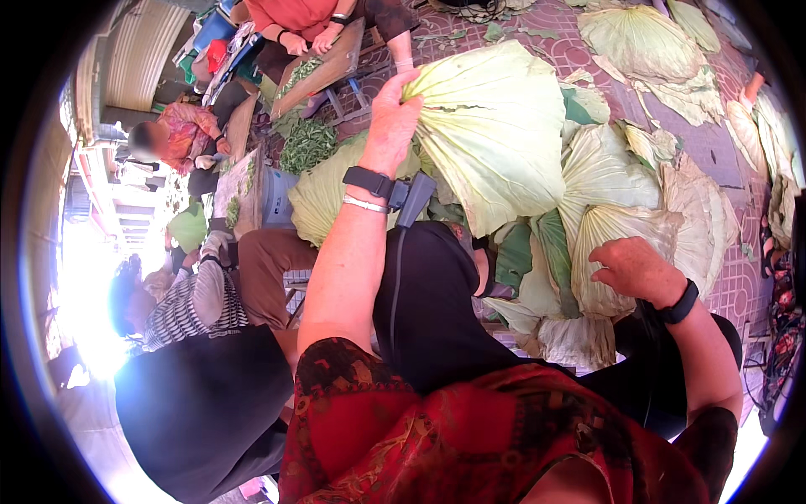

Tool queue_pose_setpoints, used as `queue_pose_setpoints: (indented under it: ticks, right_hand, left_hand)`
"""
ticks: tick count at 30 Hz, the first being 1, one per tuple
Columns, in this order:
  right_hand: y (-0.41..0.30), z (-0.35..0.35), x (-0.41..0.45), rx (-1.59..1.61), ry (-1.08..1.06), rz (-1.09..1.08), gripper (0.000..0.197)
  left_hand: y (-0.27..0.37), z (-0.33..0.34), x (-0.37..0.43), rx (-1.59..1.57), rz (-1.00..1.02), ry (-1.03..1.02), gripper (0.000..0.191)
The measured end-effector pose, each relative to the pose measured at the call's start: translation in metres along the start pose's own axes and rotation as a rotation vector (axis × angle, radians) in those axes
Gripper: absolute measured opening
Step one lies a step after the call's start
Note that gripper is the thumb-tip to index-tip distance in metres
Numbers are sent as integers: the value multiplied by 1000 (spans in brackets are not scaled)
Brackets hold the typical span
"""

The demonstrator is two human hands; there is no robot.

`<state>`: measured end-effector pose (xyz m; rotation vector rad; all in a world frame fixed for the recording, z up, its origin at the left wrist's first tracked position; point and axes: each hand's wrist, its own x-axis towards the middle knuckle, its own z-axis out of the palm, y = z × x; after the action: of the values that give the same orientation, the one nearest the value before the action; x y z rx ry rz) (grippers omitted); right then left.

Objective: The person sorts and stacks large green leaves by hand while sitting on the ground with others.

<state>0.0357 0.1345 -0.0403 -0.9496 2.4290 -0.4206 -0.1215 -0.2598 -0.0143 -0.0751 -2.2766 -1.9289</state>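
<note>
Pinched between the thumb and fingers of my left hand [393, 120] is a large pale green leaf [497, 138], apparently a lotus leaf. It hangs spread to the right, veins fanning out from the held end, with a small dark tear near the top. My right hand [639, 271] hovers by a heap of similar leaves; its fingers are half curled and I see nothing in them. Under it lies a yellowish, wrinkled leaf [614, 239]. Darker green folded leaves [554, 252] stick out of the heap near my knee.
More leaves [642, 44] lie on the patterned red paving [554, 57]. At the upper left, a person in a red top works over a wooden board [327, 69] bearing chopped greens. A pile of shredded greens [308, 145] stands beside a grey bucket [277, 195]. Other people sit close on the left.
</note>
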Motion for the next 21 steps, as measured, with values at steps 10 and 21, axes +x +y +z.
queue_pose_setpoints:
  ticks: [10,21]
  right_hand:
    - [-3,5,5,42,13,24,27]
    - [-4,17,19,32,-7,-2,21]
  left_hand:
    - [-138,-261,-105,806,-335,759,49]
    - [-172,-252,-133,1212,-329,723,50]
